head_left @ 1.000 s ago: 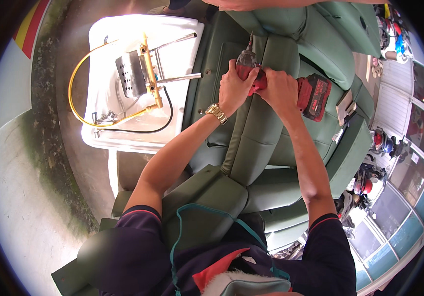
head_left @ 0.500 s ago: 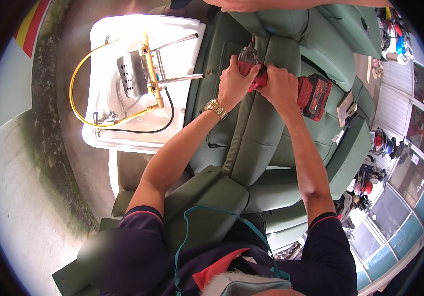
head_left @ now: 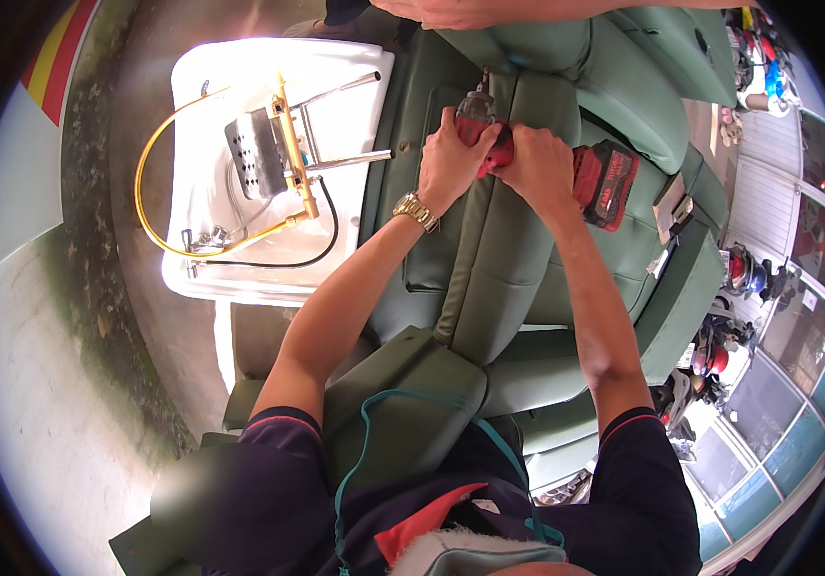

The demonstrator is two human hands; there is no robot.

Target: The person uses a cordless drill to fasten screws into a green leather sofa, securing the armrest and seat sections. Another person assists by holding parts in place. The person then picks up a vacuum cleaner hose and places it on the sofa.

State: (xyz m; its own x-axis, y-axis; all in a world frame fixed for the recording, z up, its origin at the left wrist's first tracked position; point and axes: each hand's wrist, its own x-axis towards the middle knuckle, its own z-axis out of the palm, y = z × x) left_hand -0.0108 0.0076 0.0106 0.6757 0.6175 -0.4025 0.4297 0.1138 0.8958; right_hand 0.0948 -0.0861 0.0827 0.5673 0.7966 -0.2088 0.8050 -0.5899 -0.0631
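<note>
Both hands are on a red and black cordless impact driver [head_left: 476, 116], its bit aimed away from me. My left hand [head_left: 451, 163], with a gold watch [head_left: 417, 211] on the wrist, wraps around the tool's front body. Around the handle closes my right hand [head_left: 537, 165], the battery pack [head_left: 608, 184] sticking out to its right. The bit tip meets or nearly meets the green upholstered chair [head_left: 527, 230] at a seam by the backrest; whether it touches a screw I cannot tell. Across the far edge lies another person's forearm and hand [head_left: 460, 12].
At left, a white basin [head_left: 211, 173] holds a brass fitting [head_left: 294, 158], a perforated metal cylinder [head_left: 256, 154] and a yellow hose [head_left: 148, 134]. Small items [head_left: 673, 208] rest on the chair at right. A low mossy wall [head_left: 38, 317] curves along the left; windows [head_left: 767, 403] stand at right.
Hands and driver keep the same grip on the same spot. The whole view has shifted slightly, and the other person's arm sits a little farther left.
</note>
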